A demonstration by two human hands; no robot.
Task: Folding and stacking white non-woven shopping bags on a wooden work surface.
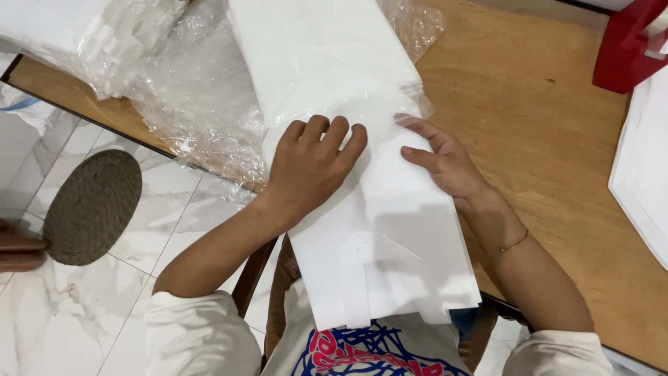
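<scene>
Head view, looking down. Stack of white paper bags (376, 216) lies on wooden table (543, 139), near end overhanging table edge toward person's lap. Left hand (309, 167) pressed flat on stack, fingers together, slightly curled. Right hand (442, 160) rests on stack's right side, fingers apart, holding nothing. Crinkled clear plastic wrap (202, 90) under stack's far end. Round woven mat (90, 205) on tiled floor, left.

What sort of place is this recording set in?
Probably a small packing or craft workspace, perhaps at home: a wooden table holds a stack of white paper bags and clear plastic wrapping, above a marble-tiled floor.
</scene>
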